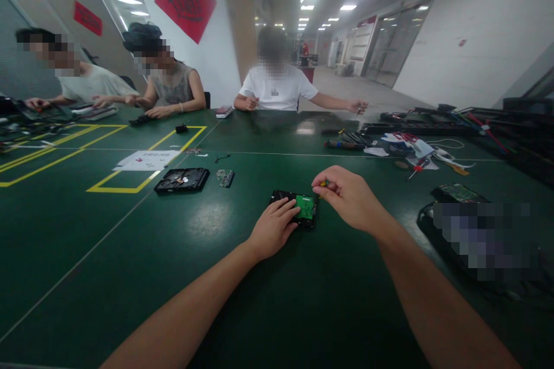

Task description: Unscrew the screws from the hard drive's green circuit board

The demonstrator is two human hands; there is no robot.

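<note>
A hard drive [305,207] lies on the green table in front of me, its green circuit board facing up. Across its left part rests my left hand [273,225], fingers stretched out and flat, the thumb along the near edge. Just above the drive's far right corner is my right hand [348,196], thumb and forefinger pinched around a small yellow tool [324,183]. Most of that tool is hidden by the fingers, so its exact kind does not show.
Left of the drive lie a loose circuit board [225,177], an open black drive casing [182,180] and a paper sheet [146,160]. Tools and cables [352,139] are at the back right, a dark bag-like thing [476,242] at near right. Several people [277,86] sit opposite.
</note>
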